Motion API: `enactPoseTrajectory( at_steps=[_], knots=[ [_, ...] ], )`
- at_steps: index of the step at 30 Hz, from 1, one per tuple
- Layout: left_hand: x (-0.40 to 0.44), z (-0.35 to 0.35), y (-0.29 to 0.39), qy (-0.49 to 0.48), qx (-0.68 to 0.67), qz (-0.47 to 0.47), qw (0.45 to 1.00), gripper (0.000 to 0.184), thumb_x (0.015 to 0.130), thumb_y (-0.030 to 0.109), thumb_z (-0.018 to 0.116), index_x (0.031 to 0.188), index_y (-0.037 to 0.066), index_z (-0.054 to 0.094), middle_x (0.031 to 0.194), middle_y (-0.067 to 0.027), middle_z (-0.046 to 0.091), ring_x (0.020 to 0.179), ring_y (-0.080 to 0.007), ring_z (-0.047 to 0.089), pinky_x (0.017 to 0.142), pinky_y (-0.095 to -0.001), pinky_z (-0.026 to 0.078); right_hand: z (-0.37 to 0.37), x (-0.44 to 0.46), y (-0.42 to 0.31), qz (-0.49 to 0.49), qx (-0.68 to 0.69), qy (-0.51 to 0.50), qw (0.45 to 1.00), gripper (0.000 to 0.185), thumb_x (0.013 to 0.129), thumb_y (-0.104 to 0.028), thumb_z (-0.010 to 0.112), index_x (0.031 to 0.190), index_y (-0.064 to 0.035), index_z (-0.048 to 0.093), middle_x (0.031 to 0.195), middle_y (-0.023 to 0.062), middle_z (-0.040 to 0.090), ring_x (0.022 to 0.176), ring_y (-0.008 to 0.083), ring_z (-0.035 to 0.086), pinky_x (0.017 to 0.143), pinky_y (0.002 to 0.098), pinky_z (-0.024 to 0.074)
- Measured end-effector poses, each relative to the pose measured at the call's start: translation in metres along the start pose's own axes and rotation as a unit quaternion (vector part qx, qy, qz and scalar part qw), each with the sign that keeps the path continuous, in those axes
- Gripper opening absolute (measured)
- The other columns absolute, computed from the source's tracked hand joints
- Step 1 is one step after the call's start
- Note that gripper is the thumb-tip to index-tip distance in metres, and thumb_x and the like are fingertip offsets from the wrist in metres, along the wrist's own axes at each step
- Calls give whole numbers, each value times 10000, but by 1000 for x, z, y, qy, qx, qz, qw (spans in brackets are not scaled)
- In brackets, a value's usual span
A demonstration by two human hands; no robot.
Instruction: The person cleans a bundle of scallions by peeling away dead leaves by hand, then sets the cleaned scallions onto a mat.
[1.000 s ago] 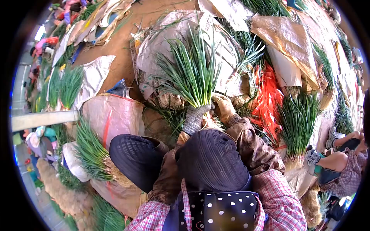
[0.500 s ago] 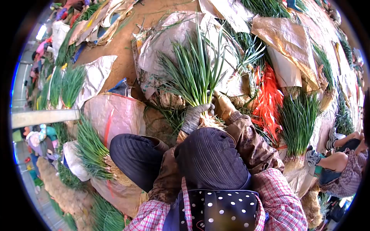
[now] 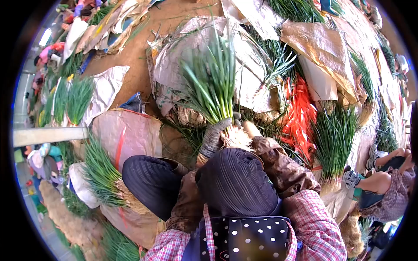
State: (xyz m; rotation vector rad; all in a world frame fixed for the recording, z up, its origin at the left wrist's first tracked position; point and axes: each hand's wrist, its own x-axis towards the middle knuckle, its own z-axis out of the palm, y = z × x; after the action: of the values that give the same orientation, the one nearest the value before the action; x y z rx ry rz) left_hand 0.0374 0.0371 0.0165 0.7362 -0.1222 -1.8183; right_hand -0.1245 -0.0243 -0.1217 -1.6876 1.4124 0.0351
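Observation:
A bunch of green onions (image 3: 213, 82) stands with its leaves pointing away from me and its pale roots (image 3: 235, 138) towards me. My left hand (image 3: 216, 135), in a grey glove, is wrapped round the base of the bunch from the left. Close to the right side of the roots is my right hand (image 3: 249, 128), in a tan glove with darker fingertips; its fingers are partly hidden and their hold is unclear. Beyond the bunch lies a whitish sack (image 3: 174, 56) with rooted bundles at its near edge.
Red plastic strips (image 3: 300, 117) lie right of my hands, beside an upright onion bundle (image 3: 333, 141). Another bundle (image 3: 102, 172) leans on a pinkish sack (image 3: 130, 135) at the left. A person's bare leg (image 3: 376, 182) shows at the right edge.
The bunch has shifted slightly left and its leaves are blurred by motion. My right hand has moved a little lower, beside the roots.

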Motion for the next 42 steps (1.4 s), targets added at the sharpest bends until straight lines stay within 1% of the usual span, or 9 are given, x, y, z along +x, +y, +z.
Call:
enactPoseTrajectory(
  at_steps=[3, 5, 9, 12, 22, 26, 30, 38, 42],
  knots=[
    [3, -3, 9, -22, 18, 62, 998, 339, 853, 151, 654, 1129, -19, 556, 1003, -110, 640, 825, -157, 618, 673, -256, 537, 25, -1, 63, -173, -86, -17, 981, 200, 860, -160, 571, 958, -33, 692, 882, 150, 687, 807, 245, 666, 781, 327, 514],
    [7, -10, 4, 34, 20, 35, 999, 309, 849, 126, 653, 1111, -12, 567, 987, -111, 646, 814, -158, 622, 670, -260, 537, -23, -9, 12, 26, -76, -127, 989, 378, 810, -179, 635, 1173, -78, 601, 1102, 158, 635, 1060, 255, 577, 991, 359, 414],
    [12, -24, -11, 121, 28, -7, 992, 268, 842, 85, 645, 1089, 1, 583, 957, -108, 652, 785, -171, 632, 658, -271, 537, -97, 12, -46, 90, -53, 378, 920, 330, 797, -370, 697, 992, -109, 640, 812, 152, 678, 709, 289, 657, 663, 373, 514],
    [16, -32, -11, 85, 46, -12, 995, 285, 818, 45, 658, 1086, 9, 566, 923, -93, 649, 761, -189, 638, 629, -286, 539, -121, 55, -21, 236, -45, 214, 947, 363, 835, -383, 670, 974, -48, 652, 807, 121, 689, 687, 215, 664, 630, 356, 528],
    [22, -34, -17, 36, 59, -29, 997, 293, 751, -11, 684, 1030, -19, 592, 859, -106, 660, 755, -192, 642, 672, -276, 534, -41, -78, -43, -193, -138, 102, 966, 196, 830, -256, 633, 958, -109, 611, 727, 149, 651, 608, 299, 638, 571, 402, 500],
    [23, -34, -25, 83, 28, -1, 996, 222, 772, -29, 662, 985, -28, 599, 913, -146, 676, 740, -221, 658, 631, -308, 563, -39, -73, -11, -281, 146, -26, 948, 354, 914, -323, 545, 1167, -74, 549, 888, 135, 672, 755, 207, 652, 661, 345, 518],
    [24, -40, -23, 65, 39, -1, 997, 210, 789, -42, 640, 989, -16, 583, 880, -150, 673, 683, -234, 652, 580, -331, 559, -51, -46, -30, -12, 498, -72, 864, 448, 943, -386, 498, 1213, -30, 527, 974, 89, 650, 807, 176, 608, 644, 279, 511],
    [17, -32, -14, 82, 38, 1, 996, 196, 811, 3, 643, 995, 4, 578, 838, -134, 658, 649, -225, 631, 544, -323, 537, -37, -10, -69, -34, 725, -165, 668, 355, 977, -217, 458, 1301, -74, 474, 871, 32, 595, 566, 100, 491, 453, 200, 438],
    [15, -27, -14, 76, 73, 58, 993, 211, 821, 24, 638, 1025, 6, 584, 831, -120, 657, 642, -195, 614, 539, -297, 520, -27, 2, -61, -5, 681, -97, 726, 312, 974, -149, 442, 1230, 10, 521, 832, 62, 635, 450, 113, 483, 393, 211, 420]
  ],
)
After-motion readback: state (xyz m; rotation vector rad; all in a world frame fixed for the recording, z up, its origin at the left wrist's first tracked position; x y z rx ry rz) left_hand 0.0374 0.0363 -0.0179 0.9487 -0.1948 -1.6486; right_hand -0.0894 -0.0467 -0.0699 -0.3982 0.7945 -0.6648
